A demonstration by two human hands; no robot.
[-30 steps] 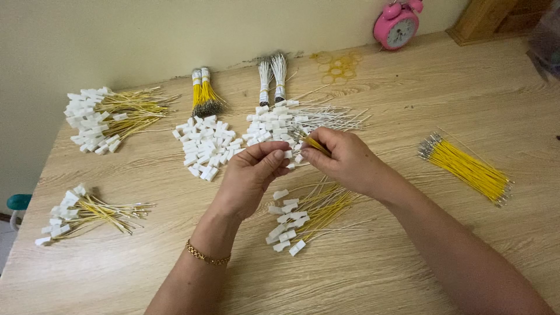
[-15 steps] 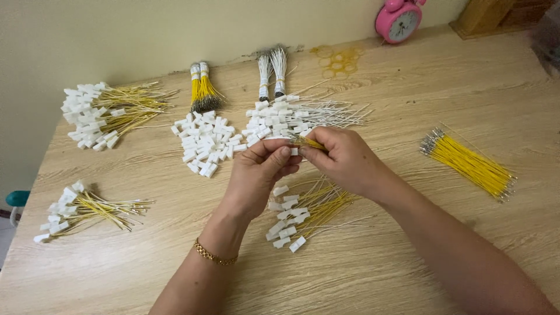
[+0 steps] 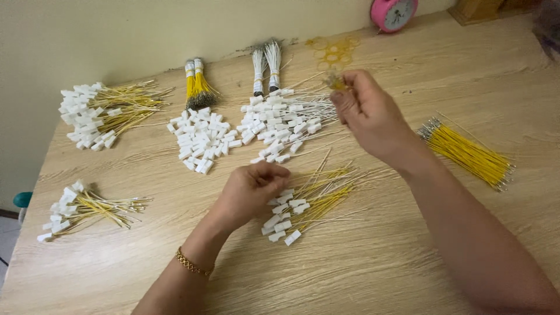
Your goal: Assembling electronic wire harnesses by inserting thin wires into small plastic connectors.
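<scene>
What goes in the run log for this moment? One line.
left hand: on yellow-wire pile | right hand: raised, pinching small yellow piece | table: wooden

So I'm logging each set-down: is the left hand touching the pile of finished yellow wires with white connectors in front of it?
Touching. The head view shows the left hand with its fingertips resting on the connector end of the pile of yellow wires, with no gap visible.

A wooden table (image 3: 408, 256) carried several heaps: yellow wires with white plugs (image 3: 102, 114) at far left, another such heap (image 3: 81, 210) nearer, and one (image 3: 303, 204) at centre. Loose white plugs (image 3: 201, 137), white-wired plugs (image 3: 286, 119) and bare yellow wires (image 3: 469, 153) lay apart. Two tied yellow bundles (image 3: 197, 87), two white bundles (image 3: 266, 67) and a pink clock (image 3: 394, 13) sat near the wall.
</scene>
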